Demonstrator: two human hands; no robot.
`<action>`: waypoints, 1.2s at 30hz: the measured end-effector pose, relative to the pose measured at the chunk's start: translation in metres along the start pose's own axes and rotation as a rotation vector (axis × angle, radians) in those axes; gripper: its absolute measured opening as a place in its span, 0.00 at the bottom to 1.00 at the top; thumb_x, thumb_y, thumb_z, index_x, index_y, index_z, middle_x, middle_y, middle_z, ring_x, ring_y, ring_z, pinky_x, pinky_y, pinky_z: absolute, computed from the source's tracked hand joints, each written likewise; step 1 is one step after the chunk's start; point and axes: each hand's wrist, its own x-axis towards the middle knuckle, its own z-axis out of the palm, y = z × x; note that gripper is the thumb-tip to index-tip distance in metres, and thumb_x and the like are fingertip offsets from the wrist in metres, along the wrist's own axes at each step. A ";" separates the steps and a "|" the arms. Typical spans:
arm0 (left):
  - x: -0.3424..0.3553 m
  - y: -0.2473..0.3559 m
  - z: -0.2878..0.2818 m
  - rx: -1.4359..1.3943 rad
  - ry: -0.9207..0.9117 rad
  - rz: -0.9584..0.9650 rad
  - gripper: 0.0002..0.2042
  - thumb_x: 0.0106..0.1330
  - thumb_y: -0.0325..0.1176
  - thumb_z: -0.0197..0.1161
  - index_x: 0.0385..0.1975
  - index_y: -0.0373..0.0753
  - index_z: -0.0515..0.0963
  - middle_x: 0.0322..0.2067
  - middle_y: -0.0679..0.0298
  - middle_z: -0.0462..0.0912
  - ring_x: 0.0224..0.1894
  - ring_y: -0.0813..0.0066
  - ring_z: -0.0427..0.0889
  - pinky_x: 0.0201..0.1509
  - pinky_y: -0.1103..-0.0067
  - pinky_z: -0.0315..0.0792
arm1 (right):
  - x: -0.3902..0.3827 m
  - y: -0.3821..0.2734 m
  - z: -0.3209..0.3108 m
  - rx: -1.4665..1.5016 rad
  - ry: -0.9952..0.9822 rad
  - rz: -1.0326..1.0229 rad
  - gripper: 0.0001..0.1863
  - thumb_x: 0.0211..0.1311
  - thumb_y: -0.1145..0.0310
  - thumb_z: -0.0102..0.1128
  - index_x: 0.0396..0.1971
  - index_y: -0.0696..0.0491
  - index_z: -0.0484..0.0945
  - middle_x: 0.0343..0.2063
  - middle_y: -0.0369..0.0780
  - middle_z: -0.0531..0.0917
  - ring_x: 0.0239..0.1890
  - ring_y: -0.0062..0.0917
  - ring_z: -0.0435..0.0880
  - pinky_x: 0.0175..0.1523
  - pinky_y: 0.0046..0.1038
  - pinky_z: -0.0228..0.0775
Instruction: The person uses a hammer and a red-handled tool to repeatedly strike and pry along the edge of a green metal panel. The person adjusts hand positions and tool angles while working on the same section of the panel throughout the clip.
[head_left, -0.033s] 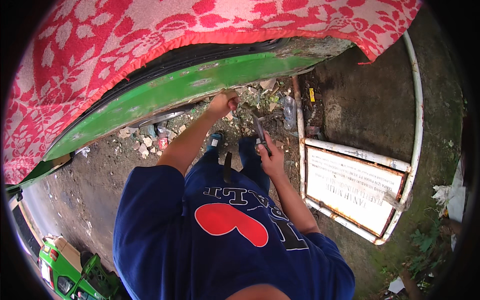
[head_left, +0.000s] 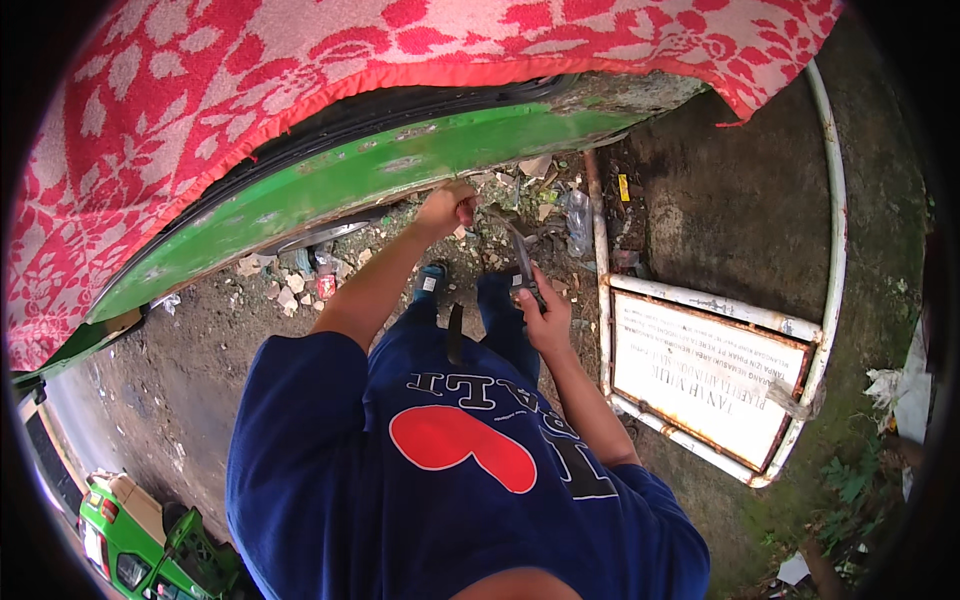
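Nothing has moved: left hand (head_left: 447, 208) still presses the green panel's edge (head_left: 340, 185) at twelve o'clock; right hand (head_left: 545, 315), grip closed around a dark tool (head_left: 522, 260), looks ready to work there.

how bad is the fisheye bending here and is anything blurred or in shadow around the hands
Head view: strong fisheye, so the green panel and white pipe frame curve toward a black rim. Light is soft daylight, no glare. The ground under the panel is shaded. The left hand on the panel edge and the right hand holding a dark tool look fairly sharp.
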 end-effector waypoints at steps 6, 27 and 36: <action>-0.010 -0.004 0.006 0.096 0.040 0.038 0.07 0.53 0.26 0.65 0.31 0.42 0.76 0.37 0.62 0.78 0.45 0.57 0.75 0.51 0.68 0.70 | 0.009 0.016 -0.005 0.129 0.052 0.085 0.21 0.60 0.64 0.67 0.50 0.61 0.78 0.28 0.38 0.84 0.28 0.16 0.78 0.36 0.21 0.71; 0.013 0.001 0.000 -0.100 0.257 0.062 0.04 0.57 0.24 0.58 0.24 0.36 0.70 0.26 0.55 0.73 0.32 0.52 0.70 0.44 0.66 0.66 | 0.012 -0.015 0.005 -0.012 0.068 -0.248 0.23 0.63 0.71 0.62 0.59 0.56 0.75 0.34 0.45 0.86 0.33 0.29 0.86 0.39 0.25 0.73; -0.005 -0.063 0.019 0.008 0.323 0.061 0.05 0.60 0.28 0.62 0.26 0.37 0.73 0.26 0.56 0.74 0.33 0.51 0.74 0.42 0.65 0.68 | 0.039 -0.010 0.023 -0.077 -0.025 -0.169 0.22 0.68 0.67 0.56 0.62 0.46 0.74 0.24 0.46 0.80 0.25 0.34 0.80 0.36 0.28 0.72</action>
